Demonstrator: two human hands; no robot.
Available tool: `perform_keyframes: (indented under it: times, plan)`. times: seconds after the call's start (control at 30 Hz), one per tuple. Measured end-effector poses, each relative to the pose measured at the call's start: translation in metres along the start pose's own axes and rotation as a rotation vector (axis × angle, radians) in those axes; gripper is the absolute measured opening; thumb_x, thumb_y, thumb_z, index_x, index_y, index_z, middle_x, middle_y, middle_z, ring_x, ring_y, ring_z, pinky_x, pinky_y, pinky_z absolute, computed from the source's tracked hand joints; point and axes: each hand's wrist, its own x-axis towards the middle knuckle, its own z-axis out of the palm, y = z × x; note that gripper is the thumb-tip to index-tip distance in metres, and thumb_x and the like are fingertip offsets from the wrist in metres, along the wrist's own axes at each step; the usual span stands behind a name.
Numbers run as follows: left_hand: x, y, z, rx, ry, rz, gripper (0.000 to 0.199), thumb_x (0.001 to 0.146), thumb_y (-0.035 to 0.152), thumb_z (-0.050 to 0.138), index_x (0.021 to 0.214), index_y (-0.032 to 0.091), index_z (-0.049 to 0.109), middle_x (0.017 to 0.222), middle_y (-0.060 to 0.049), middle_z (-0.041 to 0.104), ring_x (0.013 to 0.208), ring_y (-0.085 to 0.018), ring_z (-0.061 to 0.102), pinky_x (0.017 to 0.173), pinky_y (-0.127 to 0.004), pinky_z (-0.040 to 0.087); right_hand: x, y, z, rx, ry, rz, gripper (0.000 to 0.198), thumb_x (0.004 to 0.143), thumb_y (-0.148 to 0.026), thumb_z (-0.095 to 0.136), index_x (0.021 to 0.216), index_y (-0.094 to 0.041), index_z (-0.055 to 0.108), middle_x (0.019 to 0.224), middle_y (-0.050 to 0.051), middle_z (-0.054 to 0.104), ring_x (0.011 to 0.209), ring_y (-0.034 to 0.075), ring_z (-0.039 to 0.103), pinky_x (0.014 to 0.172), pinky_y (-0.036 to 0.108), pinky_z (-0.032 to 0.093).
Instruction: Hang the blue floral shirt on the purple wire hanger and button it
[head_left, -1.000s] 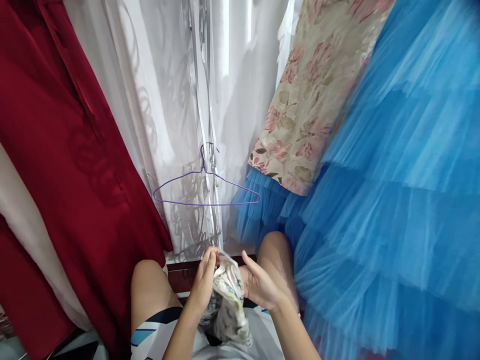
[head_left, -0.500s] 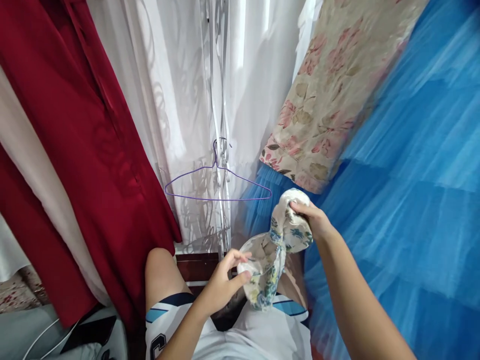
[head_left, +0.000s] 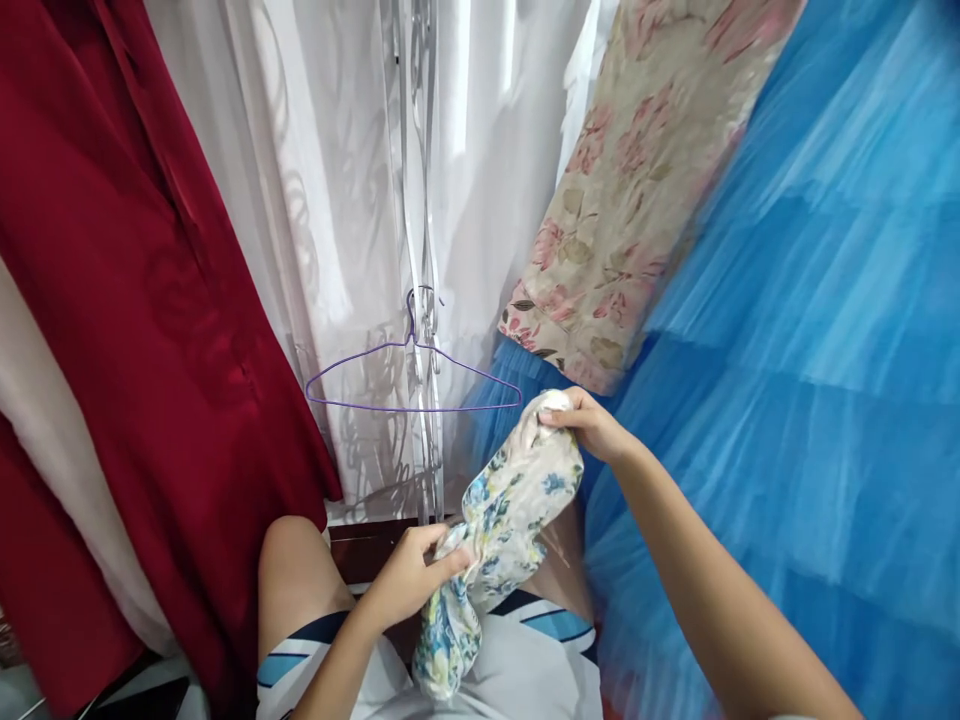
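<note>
A white floral garment [head_left: 517,505] with blue and yellow flowers hangs crumpled and slanting between my hands above my lap. It has rounded ends that look like cups; its exact kind is unclear. My right hand [head_left: 598,425] pinches its upper end, thumb on the front. Lower down, my left hand [head_left: 416,575] grips the narrow gathered middle, and the other end droops over my shorts [head_left: 517,660]. Just beyond the garment, a purple wire hanger [head_left: 412,408] hangs bare from a white metal stand [head_left: 420,200].
Long dark red cloth [head_left: 187,330] drapes down the left side. White curtains [head_left: 495,180] form the back. To the right hang a beige fabric with pink flowers [head_left: 600,240] and a tiered blue tulle skirt [head_left: 787,380]. My knee [head_left: 296,560] is close by the red cloth.
My left hand has closed on the garment's middle, where its fingers were spread at the lower end. The garment has turned and stretched out, its lower end swinging down and left.
</note>
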Motion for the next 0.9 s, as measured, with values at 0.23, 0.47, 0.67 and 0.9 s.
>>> perform_keyframes:
  times: [0.23, 0.47, 0.67, 0.9]
  plan:
    - [0.027, 0.027, -0.024, 0.032, 0.049, 0.069, 0.043, 0.09, 0.054, 0.051, 0.076, 0.014, 0.06, 0.07, -0.002, 0.052, 0.068, -0.015, 0.044, 0.061, -0.024, 0.036, 0.093, -0.004, -0.037, 0.209, 0.218, -0.078, 0.02, 0.061, -0.03, 0.076, 0.068, -0.015, 0.065, 0.058, 0.002, 0.066, 0.052, 0.016, 0.059, 0.054, 0.027, 0.047]
    - [0.023, 0.041, -0.1, 0.175, 0.184, 0.109, 0.033, 0.082, 0.045, 0.066, 0.068, 0.017, 0.057, 0.065, 0.001, 0.045, 0.063, -0.013, 0.04, 0.057, -0.022, 0.032, 0.126, -0.005, 0.01, 0.093, -0.09, 0.091, 0.033, 0.068, -0.043, 0.081, 0.075, -0.013, 0.067, 0.069, 0.006, 0.071, 0.058, 0.016, 0.062, 0.053, 0.024, 0.048]
    - [0.027, 0.013, -0.191, 0.47, 0.358, 0.174, 0.017, 0.063, 0.035, 0.082, 0.062, 0.023, 0.07, 0.075, -0.005, 0.065, 0.082, -0.024, 0.055, 0.082, -0.029, 0.042, 0.096, -0.004, 0.023, 0.083, -0.152, 0.062, 0.035, 0.071, -0.045, 0.08, 0.069, -0.012, 0.067, 0.056, 0.002, 0.064, 0.044, 0.01, 0.053, 0.041, 0.02, 0.04]
    - [0.074, -0.003, -0.247, 0.404, 0.305, -0.06, 0.014, 0.067, 0.033, 0.071, 0.074, 0.021, 0.07, 0.079, -0.003, 0.071, 0.084, -0.025, 0.06, 0.084, -0.032, 0.045, 0.081, -0.014, 0.029, 0.055, -0.21, 0.026, 0.032, 0.068, -0.035, 0.083, 0.087, -0.011, 0.073, 0.086, 0.009, 0.075, 0.075, 0.02, 0.069, 0.065, 0.028, 0.055]
